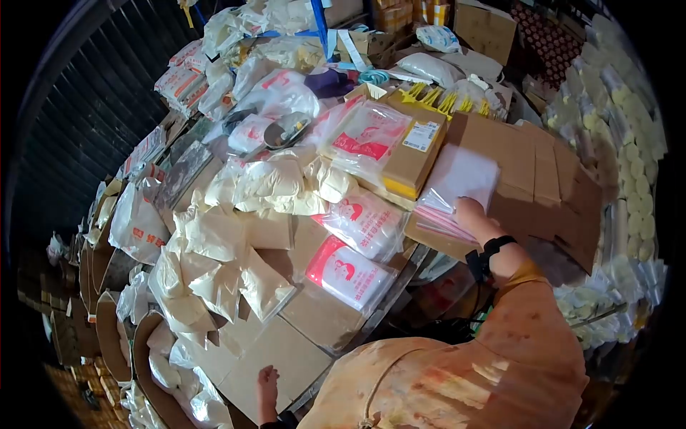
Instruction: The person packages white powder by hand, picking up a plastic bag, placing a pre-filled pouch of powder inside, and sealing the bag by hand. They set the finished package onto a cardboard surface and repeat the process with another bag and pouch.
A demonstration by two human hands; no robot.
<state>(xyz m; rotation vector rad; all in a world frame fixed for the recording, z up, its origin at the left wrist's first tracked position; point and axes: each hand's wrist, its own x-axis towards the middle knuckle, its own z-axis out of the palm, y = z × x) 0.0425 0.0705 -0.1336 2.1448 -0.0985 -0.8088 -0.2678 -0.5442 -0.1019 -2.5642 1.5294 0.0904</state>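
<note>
My right hand (471, 217) is at the near right edge of a stack of clear flat plastic bags (457, 175) with pink edges, fingers curled at that edge. The stack lies on a flattened cardboard sheet (525, 161). My left hand (267, 386) hangs low over the cardboard-covered table (282, 357), its fingers curled in with nothing visible in them. Between the hands lie two packs of printed plastic bags, a nearer one (350, 275) and a farther one (364, 225), both with red-and-white print. Left of them sit several filled bags of pale powder (214, 236).
A cardboard box (418, 150) with a label stands beside the bag stack, next to another printed bag pack (364, 136). A dark metal scoop or pan (286, 131) lies among the bags behind. Open cartons (146, 343) line the left side. Packed clear sleeves (629, 164) are piled at right.
</note>
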